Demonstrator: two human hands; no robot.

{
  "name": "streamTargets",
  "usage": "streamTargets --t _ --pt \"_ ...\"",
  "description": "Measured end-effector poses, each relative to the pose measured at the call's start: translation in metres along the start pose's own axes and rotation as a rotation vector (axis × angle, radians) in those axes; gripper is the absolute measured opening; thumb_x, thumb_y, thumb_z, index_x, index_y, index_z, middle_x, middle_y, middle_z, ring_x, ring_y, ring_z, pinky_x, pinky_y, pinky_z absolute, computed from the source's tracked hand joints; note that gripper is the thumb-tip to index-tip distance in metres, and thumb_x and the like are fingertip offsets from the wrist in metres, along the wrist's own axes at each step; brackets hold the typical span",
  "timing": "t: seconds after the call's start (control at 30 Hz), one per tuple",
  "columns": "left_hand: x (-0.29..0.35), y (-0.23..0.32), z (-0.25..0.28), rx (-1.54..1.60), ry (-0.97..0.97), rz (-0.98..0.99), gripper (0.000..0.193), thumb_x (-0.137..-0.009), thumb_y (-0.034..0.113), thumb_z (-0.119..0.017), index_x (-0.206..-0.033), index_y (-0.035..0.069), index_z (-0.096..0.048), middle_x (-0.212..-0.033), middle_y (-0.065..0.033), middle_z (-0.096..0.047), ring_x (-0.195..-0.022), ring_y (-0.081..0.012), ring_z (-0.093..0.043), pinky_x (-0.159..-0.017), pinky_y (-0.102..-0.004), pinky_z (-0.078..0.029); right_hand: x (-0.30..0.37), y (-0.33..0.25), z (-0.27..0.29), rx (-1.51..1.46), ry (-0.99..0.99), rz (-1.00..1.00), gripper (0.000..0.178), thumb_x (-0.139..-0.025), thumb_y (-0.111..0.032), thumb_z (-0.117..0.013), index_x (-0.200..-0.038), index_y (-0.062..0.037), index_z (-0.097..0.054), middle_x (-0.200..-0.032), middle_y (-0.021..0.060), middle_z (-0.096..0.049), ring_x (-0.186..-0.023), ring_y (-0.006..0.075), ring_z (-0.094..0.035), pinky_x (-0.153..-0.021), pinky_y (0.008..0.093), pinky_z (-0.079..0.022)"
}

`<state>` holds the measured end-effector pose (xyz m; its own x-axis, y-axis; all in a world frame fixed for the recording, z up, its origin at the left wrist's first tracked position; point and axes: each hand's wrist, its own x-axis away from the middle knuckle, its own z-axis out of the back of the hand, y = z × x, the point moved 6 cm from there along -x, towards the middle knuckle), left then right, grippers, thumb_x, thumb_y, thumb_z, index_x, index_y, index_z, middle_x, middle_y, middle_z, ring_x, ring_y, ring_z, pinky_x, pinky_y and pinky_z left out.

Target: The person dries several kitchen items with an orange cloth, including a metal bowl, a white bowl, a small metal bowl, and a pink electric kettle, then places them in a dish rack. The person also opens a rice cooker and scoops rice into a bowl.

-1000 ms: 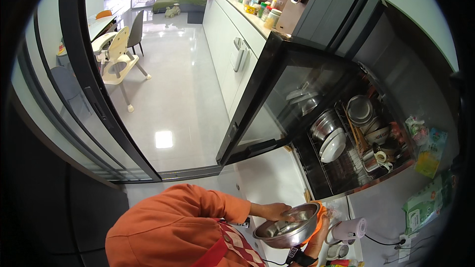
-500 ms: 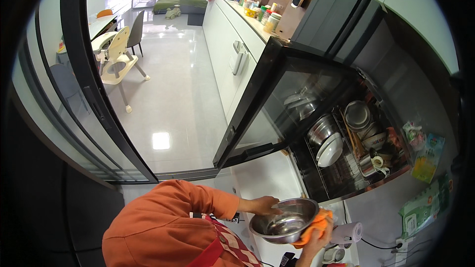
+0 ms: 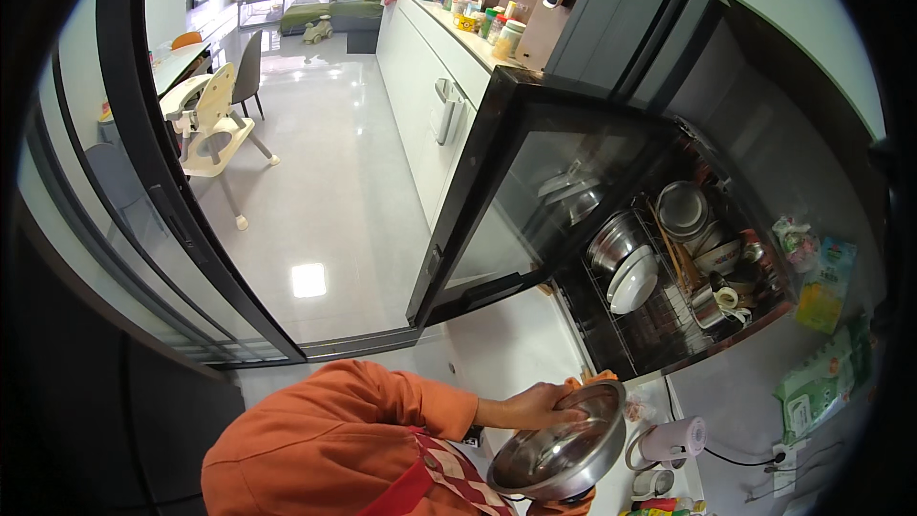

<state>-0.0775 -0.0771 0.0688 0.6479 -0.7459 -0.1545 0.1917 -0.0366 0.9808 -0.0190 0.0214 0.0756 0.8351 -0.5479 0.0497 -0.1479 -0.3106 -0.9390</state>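
While the left hand [image 3: 533,408] grips its rim, a steel bowl [image 3: 554,454] is held at a tilt on the near side of an open cabinet [image 3: 731,344]

The bowl is at the near edge of the view, right of the person's body and above the white counter [image 3: 521,339], its hollow facing upward. The left hand reaches across the rim from the left, closed on it, with at least one digit bent inside. The right hand is hidden behind the bowl, so I cannot tell whether it is spread or pinching anything. An orange cloth [image 3: 600,377] shows at the bowl's far edge.

As for progress, the bowl has been taken up and the cloth is out beside it, which suggests the handling is partway along. How wet or clean the steel is cannot be told. The bowl has not yet been set down, and the cabinet's black-framed glass door [image 3: 544,191] has not been shut.

Farther right, other ware already stands in the wire rack [image 3: 659,330]: white bowls [image 3: 633,285] and, just left and far of them, a larger metal bowl [image 3: 613,241]. A lilac kettle [image 3: 676,440] stands right of the held bowl.
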Motion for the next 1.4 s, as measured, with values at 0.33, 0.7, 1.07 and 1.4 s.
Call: streamTargets --t 0.33,0.7,1.07,1.4 --pt "-0.017 0.028 0.031 -0.022 0.454 -0.315 0.044 -0.072 0.033 -0.079 -0.078 0.007 -0.044 -0.072 -0.0066 -0.048 -0.064 -0.0190 -0.047 -0.058 -0.0298 -0.040 0.016 0.049 0.019 -0.102 0.068 -0.180 0.035 -0.094 -0.034 -0.044 -0.103 -0.0012 -0.052 -0.093 0.0138 -0.061 -0.079 0.0227 -0.059 -0.071 0.0320 -0.049" --pt "-0.026 -0.006 0.018 -0.183 0.553 -0.337 0.031 -0.072 0.024 -0.077 -0.079 0.003 -0.055 -0.072 -0.0095 -0.049 -0.071 -0.0265 -0.047 -0.064 -0.0356 -0.038 0.031 0.061 0.035 -0.225 0.027 -0.308 0.034 -0.094 -0.034 -0.044 -0.104 -0.0017 -0.052 -0.091 0.0135 -0.060 -0.078 0.0234 -0.058 -0.070 0.0326 -0.049" --pt "-0.043 -0.036 0.050 -0.086 0.736 -0.110 0.028 -0.081 0.022 -0.068 -0.077 0.000 -0.051 -0.063 -0.0109 -0.052 -0.058 -0.0175 -0.048 -0.056 -0.0328 -0.041 0.037 0.061 0.021 -0.929 -0.417 -0.485 0.034 -0.093 -0.031 -0.049 -0.114 -0.0040 -0.049 -0.090 0.0105 -0.059 -0.076 0.0246 -0.057 -0.069 0.0345 -0.050" --pt "-0.038 -0.132 0.039 0.450 0.368 0.331 0.023 -0.084 0.018 -0.067 -0.096 0.000 -0.062 -0.080 -0.0077 -0.066 -0.070 -0.0145 -0.061 -0.063 -0.0293 -0.048 0.035 0.000 0.127 -0.347 0.307 0.031 0.024 -0.095 -0.025 -0.050 -0.108 -0.0042 -0.053 -0.085 0.0027 -0.058 -0.070 0.0119 -0.055 -0.064 0.0249 -0.048"
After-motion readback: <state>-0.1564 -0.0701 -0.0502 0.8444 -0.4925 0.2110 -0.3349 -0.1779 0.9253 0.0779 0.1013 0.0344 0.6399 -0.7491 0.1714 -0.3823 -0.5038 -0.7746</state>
